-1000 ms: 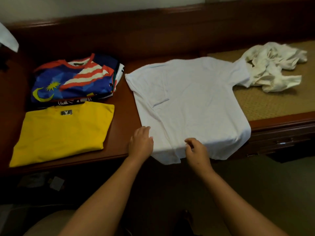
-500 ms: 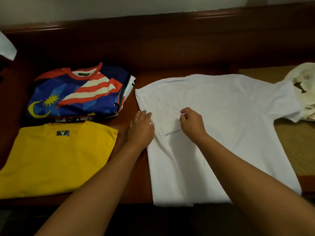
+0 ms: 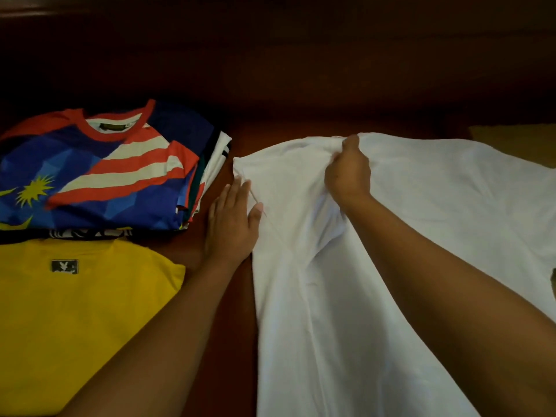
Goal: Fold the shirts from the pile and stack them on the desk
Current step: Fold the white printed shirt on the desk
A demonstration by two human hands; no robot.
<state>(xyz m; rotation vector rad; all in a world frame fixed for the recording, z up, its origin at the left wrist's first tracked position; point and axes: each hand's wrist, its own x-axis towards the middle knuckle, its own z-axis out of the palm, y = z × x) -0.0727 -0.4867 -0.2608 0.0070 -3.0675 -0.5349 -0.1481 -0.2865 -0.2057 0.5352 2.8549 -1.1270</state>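
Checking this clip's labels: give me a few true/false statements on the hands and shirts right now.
1. The right hand pinches the white shirt. True.
2. The left hand grips the yellow shirt. False: it lies flat at the white shirt's left edge.
3. The flag-print shirt tops a stack. True.
4. The white shirt is folded. False: it lies spread on the desk.

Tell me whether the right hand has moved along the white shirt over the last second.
Yes. The right hand has moved up the white shirt, from its near hem at the desk edge to the far edge, where it now pinches the cloth, level with the striped shirt stack.
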